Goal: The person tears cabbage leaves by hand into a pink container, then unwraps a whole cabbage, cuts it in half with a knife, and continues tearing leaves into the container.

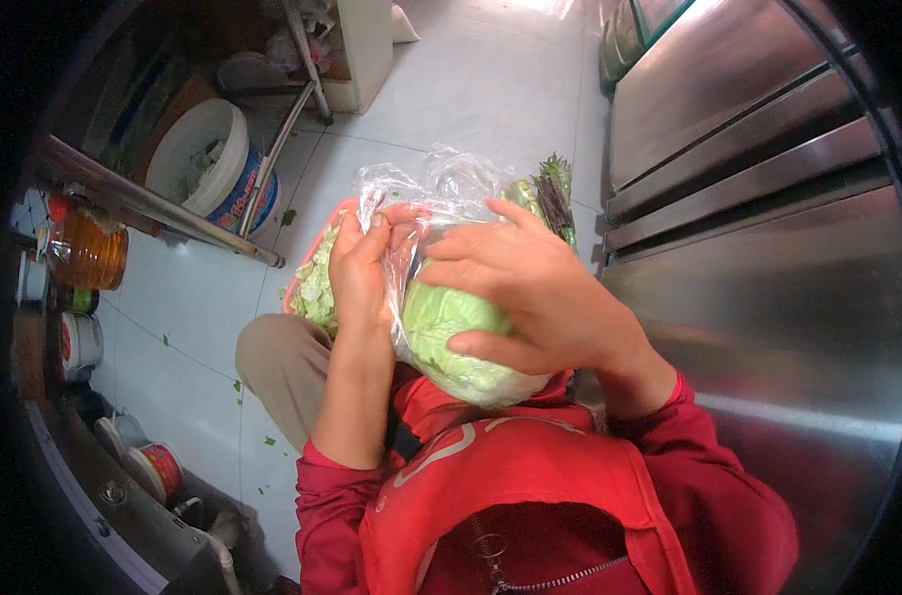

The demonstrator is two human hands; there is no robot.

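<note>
A pale green head of cabbage (pixel 451 320) is partly inside a clear plastic bag (pixel 406 201) above my lap. My left hand (pixel 365 260) grips the gathered edge of the bag on the cabbage's left side. My right hand (pixel 503 282) rests over the cabbage and the bag, fingers spread and slightly blurred. Below and left of my left hand, a pink basket (pixel 290 297) holds chopped pale green leaves (pixel 316 286). Green vegetable stalks (pixel 555 197) lie beyond my right hand.
Stainless steel cabinet doors (pixel 748 186) stand close on the right. At the upper left, a white bucket (pixel 232 171) stands behind a metal rack leg (pixel 276 156). Containers, including a jug of amber liquid (pixel 90 249), line the left. Leaf scraps (pixel 270 441) dot the tiled floor (pixel 191 372).
</note>
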